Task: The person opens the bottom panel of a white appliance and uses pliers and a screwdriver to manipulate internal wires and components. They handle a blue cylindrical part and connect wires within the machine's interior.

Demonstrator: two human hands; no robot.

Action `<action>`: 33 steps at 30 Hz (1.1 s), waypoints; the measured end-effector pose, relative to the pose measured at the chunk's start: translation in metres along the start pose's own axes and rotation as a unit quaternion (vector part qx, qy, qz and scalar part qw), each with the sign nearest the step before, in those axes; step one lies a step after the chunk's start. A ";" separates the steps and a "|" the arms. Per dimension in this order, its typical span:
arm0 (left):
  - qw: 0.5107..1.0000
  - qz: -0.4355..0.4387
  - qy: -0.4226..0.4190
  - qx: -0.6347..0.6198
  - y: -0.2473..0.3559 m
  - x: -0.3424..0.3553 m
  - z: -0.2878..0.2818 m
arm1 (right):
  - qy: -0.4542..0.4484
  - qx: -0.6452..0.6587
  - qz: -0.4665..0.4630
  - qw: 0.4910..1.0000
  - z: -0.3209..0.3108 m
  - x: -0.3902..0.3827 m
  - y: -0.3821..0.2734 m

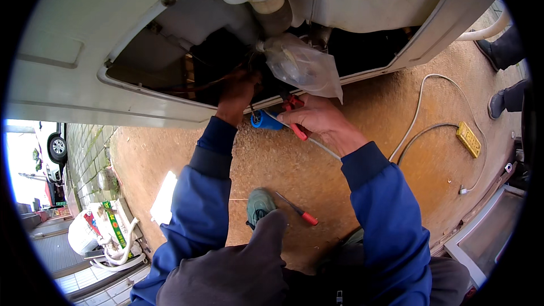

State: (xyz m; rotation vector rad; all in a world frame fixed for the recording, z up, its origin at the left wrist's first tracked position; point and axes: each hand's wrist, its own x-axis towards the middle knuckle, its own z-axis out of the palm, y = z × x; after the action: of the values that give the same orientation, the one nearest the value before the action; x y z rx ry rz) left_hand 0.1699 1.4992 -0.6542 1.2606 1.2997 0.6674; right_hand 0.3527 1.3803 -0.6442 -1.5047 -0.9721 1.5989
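My left hand reaches into the opening of a pale appliance housing. Its fingers curl together in shadow beside thin wires; what they pinch is hidden. Just outside the opening's lower edge, my right hand is closed around red-handled pliers. A light grey cable passes under that hand. Between the two hands, below the edge, sits a blue cylindrical piece. A clear plastic bag wraps a part that I cannot make out and hangs from the opening above my right hand.
A red-handled screwdriver lies on the brown ground near my shoe. To the right are a yellow power strip with its cord and another person's feet. A framed panel is at lower right, a white bucket at left.
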 end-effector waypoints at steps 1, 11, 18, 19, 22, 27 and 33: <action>1.000 -0.004 -0.011 -0.005 0.003 -0.001 -0.003 | -0.006 0.016 -0.005 1.000 0.001 0.003 0.004; 0.999 -0.012 0.024 -0.020 -0.005 0.003 -0.001 | -0.080 0.039 0.168 0.982 0.005 -0.013 -0.025; 0.996 0.072 0.033 -0.031 -0.007 -0.001 0.003 | -0.002 -0.038 0.091 0.995 0.012 -0.022 -0.043; 0.997 0.072 0.027 -0.028 -0.007 -0.001 0.003 | 0.032 -0.018 0.060 0.998 0.014 -0.017 -0.033; 0.997 0.076 0.009 0.001 -0.010 0.001 0.000 | 0.096 -0.195 -0.126 0.968 0.006 0.000 -0.015; 0.996 0.085 0.009 0.030 -0.021 0.005 -0.007 | 0.069 -0.356 -0.054 0.930 0.002 0.006 -0.046; 0.990 0.087 0.021 0.112 -0.022 0.008 -0.005 | -0.009 -0.388 -0.007 0.922 0.005 0.016 -0.066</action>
State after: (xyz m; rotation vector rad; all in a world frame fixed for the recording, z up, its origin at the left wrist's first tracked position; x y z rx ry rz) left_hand 0.1611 1.5022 -0.6762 1.5630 1.3367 0.6871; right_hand 0.3478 1.4240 -0.5923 -1.9741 -1.7531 1.2613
